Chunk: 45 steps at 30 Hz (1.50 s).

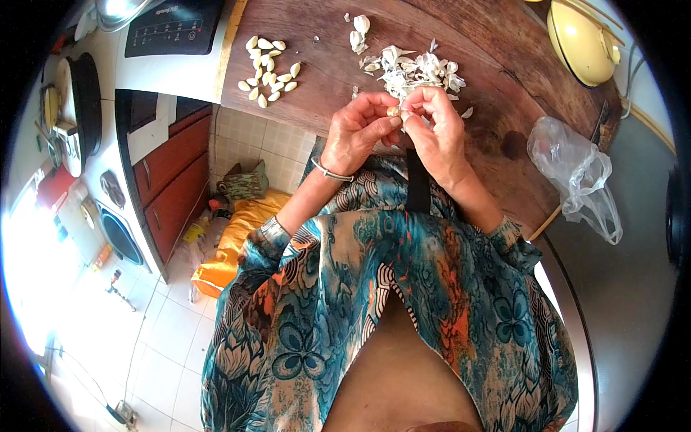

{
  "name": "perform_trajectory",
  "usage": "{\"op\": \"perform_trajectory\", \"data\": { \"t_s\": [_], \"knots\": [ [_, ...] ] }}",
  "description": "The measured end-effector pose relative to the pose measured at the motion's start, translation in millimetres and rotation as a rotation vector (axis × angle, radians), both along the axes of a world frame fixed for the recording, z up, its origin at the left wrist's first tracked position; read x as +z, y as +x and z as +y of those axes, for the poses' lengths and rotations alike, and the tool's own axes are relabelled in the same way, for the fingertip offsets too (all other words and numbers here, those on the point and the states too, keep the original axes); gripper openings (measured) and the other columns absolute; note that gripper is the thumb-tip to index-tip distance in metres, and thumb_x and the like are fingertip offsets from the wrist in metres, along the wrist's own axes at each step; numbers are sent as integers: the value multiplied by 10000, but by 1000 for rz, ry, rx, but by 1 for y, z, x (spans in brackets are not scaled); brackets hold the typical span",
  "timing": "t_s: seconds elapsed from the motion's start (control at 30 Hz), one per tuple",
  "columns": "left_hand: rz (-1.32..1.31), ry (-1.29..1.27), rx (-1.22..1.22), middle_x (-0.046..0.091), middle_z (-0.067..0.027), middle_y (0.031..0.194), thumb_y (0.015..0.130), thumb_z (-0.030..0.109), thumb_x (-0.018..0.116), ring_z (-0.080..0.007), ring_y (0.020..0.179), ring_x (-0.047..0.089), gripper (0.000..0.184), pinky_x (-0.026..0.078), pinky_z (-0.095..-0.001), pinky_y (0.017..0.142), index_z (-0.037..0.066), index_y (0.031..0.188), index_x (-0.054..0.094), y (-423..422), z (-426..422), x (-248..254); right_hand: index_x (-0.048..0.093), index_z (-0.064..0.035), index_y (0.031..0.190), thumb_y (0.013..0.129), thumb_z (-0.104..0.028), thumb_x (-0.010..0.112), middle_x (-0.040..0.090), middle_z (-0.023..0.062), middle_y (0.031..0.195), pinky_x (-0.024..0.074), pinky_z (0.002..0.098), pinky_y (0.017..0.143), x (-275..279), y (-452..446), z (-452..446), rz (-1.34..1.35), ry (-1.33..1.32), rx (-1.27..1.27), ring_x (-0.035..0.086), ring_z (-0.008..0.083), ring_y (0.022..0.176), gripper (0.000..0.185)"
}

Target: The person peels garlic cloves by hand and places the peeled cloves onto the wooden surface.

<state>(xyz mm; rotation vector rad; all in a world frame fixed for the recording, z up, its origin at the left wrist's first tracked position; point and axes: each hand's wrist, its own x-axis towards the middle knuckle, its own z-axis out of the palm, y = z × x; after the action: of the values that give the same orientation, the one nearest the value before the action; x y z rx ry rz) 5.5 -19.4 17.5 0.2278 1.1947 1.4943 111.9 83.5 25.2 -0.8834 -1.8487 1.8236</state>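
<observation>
At upper centre, the left hand (362,132) and right hand (438,137) narrowly pinch 1 garlic clove (394,111), apparently for fine control, while bare cloves (271,65) sit grouped at upper left, presumably to avoid mixing with loose skins (421,72).

"What carries it all?"
"A dark brown wooden table (324,83)."
"And at its left edge?"
"Peeled garlic cloves (267,78), spread in a loose group, apart from one another or touching."
"Farther right?"
"A heap of papery garlic skins (421,70), with some whitish garlic pieces (362,24) just beside it, farther from the near edge."
"The right edge?"
"A crumpled clear plastic bag (568,165) lies across it."
</observation>
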Motion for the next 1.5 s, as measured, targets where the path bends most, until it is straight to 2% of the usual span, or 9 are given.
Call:
{"op": "perform_trajectory", "data": {
  "t_s": [0.23, 0.43, 0.57, 0.67, 0.77, 0.87, 1.17, 1.27, 1.5],
  "knots": [
    [-108, -13, 67, 614, -78, 803, 871, 91, 562, -139, 660, 597, 189, 485, -241, 590, 8, 1036, 521, -4, -2, 4, 486, -14, 951, 754, 75, 538, 551, 52, 821, 454, 245, 635, -5, 5, 3, -69, 107, -29, 540, 114, 711, 222],
    [-247, 24, 75, 619, -107, 817, 904, 107, 492, -173, 678, 615, 202, 506, -271, 617, 4, 1076, 518, -9, -9, 1, 503, -10, 952, 780, 37, 550, 574, 60, 826, 455, 260, 662, -1, 9, 14, -117, 160, -114, 544, 127, 714, 184],
    [-154, 20, 55, 614, -134, 880, 907, 112, 477, -196, 742, 614, 219, 504, -280, 643, -4, 1089, 517, -5, -8, -1, 535, -12, 888, 790, 38, 541, 581, 68, 834, 457, 264, 683, 9, 7, 15, -161, 117, -26, 555, 132, 735, 110],
    [-79, 18, 40, 614, -132, 917, 910, 105, 471, -194, 793, 616, 224, 508, -288, 690, -21, 1090, 517, -3, -7, -1, 558, -14, 901, 787, 45, 541, 594, 78, 836, 462, 267, 694, 7, 6, 16, -72, 276, 19, 574, 146, 743, 129],
    [-34, 32, 1, 608, -124, 932, 902, 76, 485, -184, 816, 612, 219, 511, -290, 719, -36, 1089, 513, -4, -7, 2, 561, -13, 956, 780, 50, 547, 609, 79, 839, 473, 267, 702, 2, 3, 18, 62, 322, 86, 593, 159, 758, 187],
    [-20, 44, 24, 601, -114, 926, 883, 42, 522, -175, 803, 612, 209, 515, -283, 720, -44, 1073, 507, -2, -5, 3, 557, -11, 977, 777, 49, 554, 614, 81, 847, 486, 271, 710, 9, 1, 11, -35, 113, 119, 604, 157, 782, 209],
    [67, -5, -36, 612, -104, 866, 871, 46, 549, -153, 750, 617, 158, 519, -259, 693, -48, 997, 530, -4, -7, 6, 567, -11, 990, 773, 16, 593, 619, 56, 857, 481, 248, 718, 3, 2, 13, -77, -113, 155, 585, 116, 770, 220],
    [16, -15, -40, 615, -100, 851, 873, 45, 543, -145, 749, 616, 153, 517, -256, 691, -47, 995, 536, -4, -9, 6, 572, -6, 983, 764, 3, 603, 615, 42, 858, 469, 227, 712, 9, 1, 19, -91, -329, 170, 570, 89, 769, 221],
    [6, -20, -61, 616, -97, 859, 872, 37, 538, -148, 751, 618, 149, 515, -255, 688, -49, 993, 543, -5, -8, 7, 560, -4, 986, 775, 18, 575, 584, 22, 824, 446, 196, 692, 8, 3, 21, -110, -395, 173, 544, 65, 755, 212]
  ]
}}
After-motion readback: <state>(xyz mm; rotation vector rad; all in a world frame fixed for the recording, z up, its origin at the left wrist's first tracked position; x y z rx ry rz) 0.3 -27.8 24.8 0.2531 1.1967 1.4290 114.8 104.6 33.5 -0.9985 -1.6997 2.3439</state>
